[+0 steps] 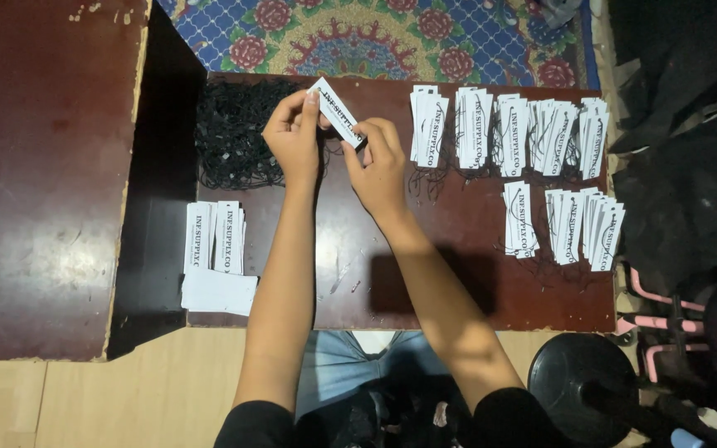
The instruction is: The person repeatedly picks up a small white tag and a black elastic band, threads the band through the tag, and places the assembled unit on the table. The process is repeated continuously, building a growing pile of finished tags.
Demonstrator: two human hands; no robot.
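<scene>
White paper tag [335, 111] pinched between left hand [292, 137] and right hand [379, 170].

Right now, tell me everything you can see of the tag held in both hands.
The tag is a narrow white card strip, apparently paper, with black print along its length. It is held tilted above the dark wooden table, the left hand pinching its upper end and the right hand its lower end, beside the black string pile.
</scene>
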